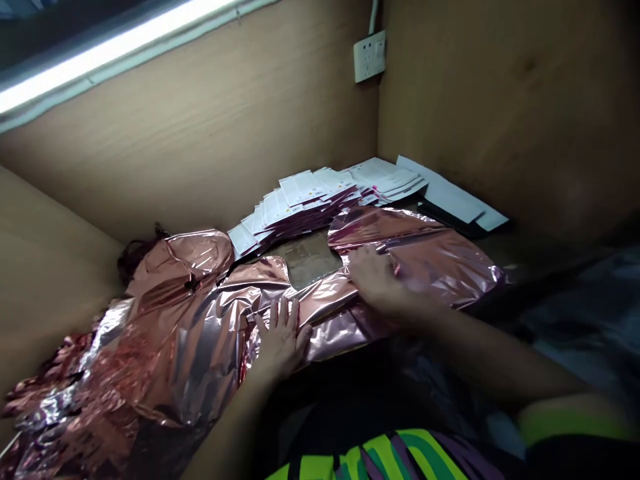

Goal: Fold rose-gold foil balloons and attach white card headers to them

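Crinkled rose-gold foil sheets (200, 313) lie heaped across the wooden bench in front of me. My left hand (281, 339) rests flat on the foil near its front edge, fingers spread. My right hand (376, 279), blurred by motion, presses on another foil piece (440, 257) to the right; whether it pinches the foil I cannot make out. Between the two foil pieces a bare brown patch of cardboard or bench (310, 260) shows.
A fanned row of white and magenta card packets (320, 197) lies behind the foil. White envelopes (450, 197) sit at the back right. Wooden walls enclose the bench; a wall socket (369, 56) is in the corner. A tube light (110, 50) runs upper left.
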A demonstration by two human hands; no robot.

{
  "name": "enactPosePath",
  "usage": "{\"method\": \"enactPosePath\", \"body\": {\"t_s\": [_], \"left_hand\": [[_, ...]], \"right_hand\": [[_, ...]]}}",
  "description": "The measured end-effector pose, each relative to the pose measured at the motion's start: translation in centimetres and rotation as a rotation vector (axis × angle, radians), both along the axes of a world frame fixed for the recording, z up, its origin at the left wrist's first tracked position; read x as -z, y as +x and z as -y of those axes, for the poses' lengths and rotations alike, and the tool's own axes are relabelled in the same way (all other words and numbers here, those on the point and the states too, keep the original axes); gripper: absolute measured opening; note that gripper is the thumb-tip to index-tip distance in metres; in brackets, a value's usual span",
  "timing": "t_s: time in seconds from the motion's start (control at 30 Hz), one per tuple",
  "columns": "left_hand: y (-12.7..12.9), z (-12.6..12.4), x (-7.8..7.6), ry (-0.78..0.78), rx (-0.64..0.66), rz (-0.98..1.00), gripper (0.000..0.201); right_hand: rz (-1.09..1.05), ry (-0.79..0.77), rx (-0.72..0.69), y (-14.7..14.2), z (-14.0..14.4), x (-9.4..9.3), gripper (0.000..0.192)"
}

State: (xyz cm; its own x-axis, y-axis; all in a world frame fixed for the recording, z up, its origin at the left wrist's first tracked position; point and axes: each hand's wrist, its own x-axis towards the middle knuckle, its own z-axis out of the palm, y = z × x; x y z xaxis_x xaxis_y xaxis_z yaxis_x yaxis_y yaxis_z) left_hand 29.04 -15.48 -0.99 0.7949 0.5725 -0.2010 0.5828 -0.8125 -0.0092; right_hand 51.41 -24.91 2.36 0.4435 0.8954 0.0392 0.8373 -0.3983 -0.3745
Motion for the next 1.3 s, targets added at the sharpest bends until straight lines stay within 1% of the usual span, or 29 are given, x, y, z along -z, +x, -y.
{"method": "enactPosePath", "body": {"t_s": [0.03, 0.1, 0.13, 0.17, 0.2, 0.27, 0.3, 0.33, 0.37, 0.4, 0.47, 0.5, 0.57, 0.6, 0.63, 0.67, 0.73, 0.77, 0.8, 0.87, 0.93, 0.97, 1.0, 1.1, 1.17, 1.2, 1.23, 1.3], "left_hand": [[0.1, 0.1, 0.4, -0.008, -0.027, 0.009, 0.070], [0.0, 0.1, 0.5, -0.022, -0.062, 0.022, 0.077], [0.0, 0.1, 0.4, -0.033, -0.073, 0.026, 0.081], [-0.1, 0.1, 0.3, -0.044, -0.080, 0.032, 0.085], [-0.1, 0.1, 0.1, -0.055, -0.083, 0.042, 0.088], [-0.2, 0.1, -0.2, -0.079, -0.081, 0.075, 0.092], [-0.3, -0.1, -0.3, -0.094, -0.074, 0.091, 0.094], [-0.3, -0.2, -0.4, -0.111, -0.063, 0.102, 0.096], [-0.3, -0.4, -0.5, -0.126, -0.047, 0.106, 0.096], [-0.2, -0.5, -0.7, -0.136, -0.027, 0.103, 0.097], [-0.1, -0.4, -1.1, -0.111, 0.021, 0.115, 0.098], [0.0, 0.0, -1.3, -0.076, 0.047, 0.145, 0.099], [0.2, 1.4, -1.3, -0.005, 0.128, 0.252, 0.098], [0.3, 2.3, -1.1, 0.010, 0.197, 0.302, 0.097], [0.4, 3.3, -0.7, 0.007, 0.281, 0.337, 0.093], [0.5, 4.2, -0.2, -0.008, 0.367, 0.357, 0.084], [0.6, 5.6, 1.2, -0.042, 0.485, 0.378, 0.058], [0.5, 5.9, 1.9, -0.053, 0.506, 0.396, 0.048], [0.4, 6.0, 2.6, -0.057, 0.504, 0.423, 0.042], [-0.1, 5.6, 3.7, -0.054, 0.478, 0.505, 0.042], [-0.7, 5.0, 4.5, -0.053, 0.446, 0.618, 0.050], [-1.0, 4.7, 4.8, -0.055, 0.433, 0.683, 0.049], [-1.3, 4.6, 4.9, -0.056, 0.428, 0.749, 0.043], [-2.1, 4.6, 5.2, -0.033, 0.457, 0.946, 0.023], [-2.5, 4.8, 5.1, -0.042, 0.471, 1.037, 0.020], [-2.6, 4.9, 5.0, -0.064, 0.445, 1.063, 0.020], [-2.6, 5.0, 4.7, -0.088, 0.391, 1.070, 0.020], [-2.4, 5.2, 4.1, -0.105, 0.209, 1.008, 0.022]], "right_hand": [[0.060, 0.028, -0.086, -1.8, -0.1, 0.4, 0.050], [0.116, 0.015, -0.338, -4.3, -0.1, 1.8, 0.062], [0.111, -0.014, -0.433, -4.8, 0.1, 2.6, 0.068], [0.085, -0.064, -0.450, -4.6, 0.4, 3.3, 0.072], [0.057, -0.120, -0.365, -3.8, 0.8, 3.8, 0.074], [0.088, -0.191, -0.048, -1.0, 1.4, 4.2, 0.068], [0.148, -0.193, 0.071, 0.5, 1.5, 3.9, 0.063], [0.218, -0.171, 0.123, 1.8, 1.5, 3.4, 0.058], [0.269, -0.143, 0.103, 2.8, 1.3, 2.7, 0.053], [0.289, -0.127, 0.037, 3.3, 1.1, 1.8, 0.050], [0.242, -0.154, -0.086, 3.1, 0.9, 0.3, 0.044], [0.205, -0.186, -0.094, 2.5, 0.9, -0.3, 0.043], [0.177, -0.264, -0.022, 0.9, 1.8, -0.7, 0.044], [0.177, -0.282, 0.016, 0.1, 2.6, -0.7, 0.045], [0.151, -0.288, 0.024, -0.7, 3.6, -0.4, 0.047], [0.096, -0.282, 0.002, -1.3, 4.8, 0.0, 0.049], [-0.051, -0.219, -0.103, -2.2, 7.2, 1.2, 0.050], [-0.092, -0.153, -0.163, -2.4, 8.4, 1.9, 0.050], [-0.083, -0.068, -0.224, -2.5, 9.4, 2.6, 0.050], [0.069, 0.122, -0.367, -2.8, 10.8, 4.2, 0.053], [0.239, 0.279, -0.540, -3.2, 11.3, 5.7, 0.053], [0.289, 0.337, -0.607, -3.4, 11.2, 6.3, 0.051], [0.314, 0.387, -0.651, -3.6, 11.0, 6.8, 0.048], [0.278, 0.517, -0.657, -3.9, 10.1, 7.6, 0.033], [0.165, 0.566, -0.646, -3.9, 9.6, 7.6, 0.028], [0.098, 0.586, -0.633, -4.0, 9.4, 7.4, 0.026], [0.031, 0.593, -0.604, -4.0, 9.2, 7.2, 0.023], [-0.083, 0.567, -0.493, -4.3, 8.8, 6.8, 0.020]]}}
